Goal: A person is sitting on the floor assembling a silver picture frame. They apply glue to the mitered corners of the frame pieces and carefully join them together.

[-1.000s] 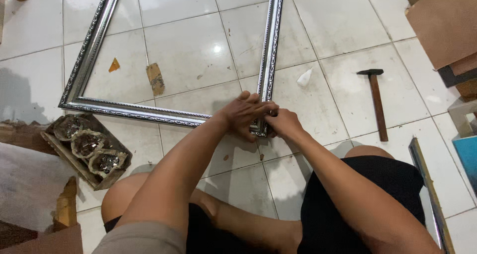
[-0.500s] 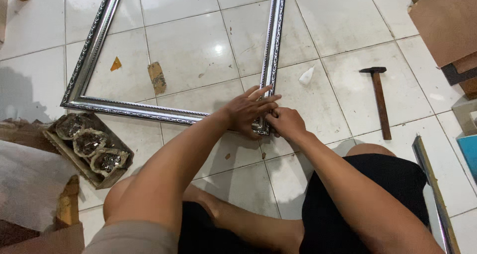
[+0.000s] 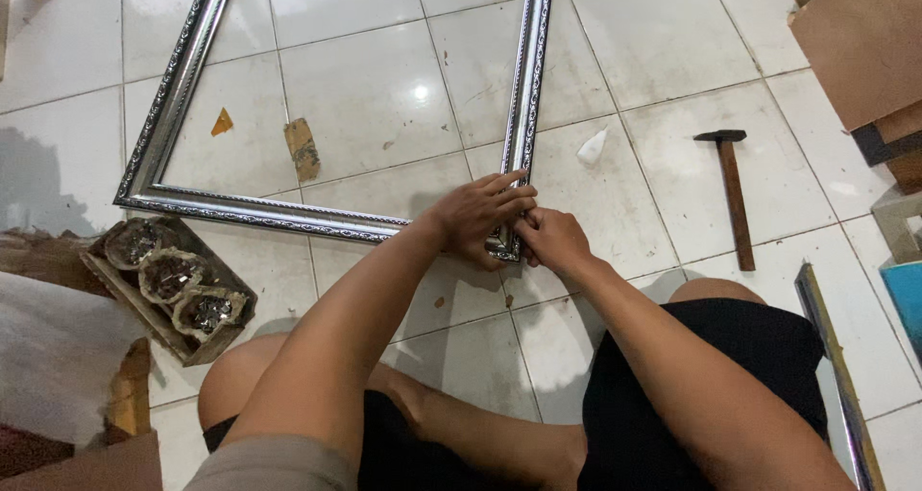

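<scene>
A glossy white tiled floor (image 3: 384, 88) carries a silver ornate picture frame (image 3: 173, 107) lying flat. A hammer (image 3: 735, 198) rests to its right, well apart. A small wooden box (image 3: 173, 285) of nail packets sits near the frame's left corner, with wood scraps (image 3: 303, 148) inside the frame's opening.

Frame (image 3: 240, 217) was silver with beaded ornament; floor tiles (image 3: 375, 97) glossy white; hammer (image 3: 733, 189) brown-handled, black-headed; shorts (image 3: 711, 376) black.
</scene>
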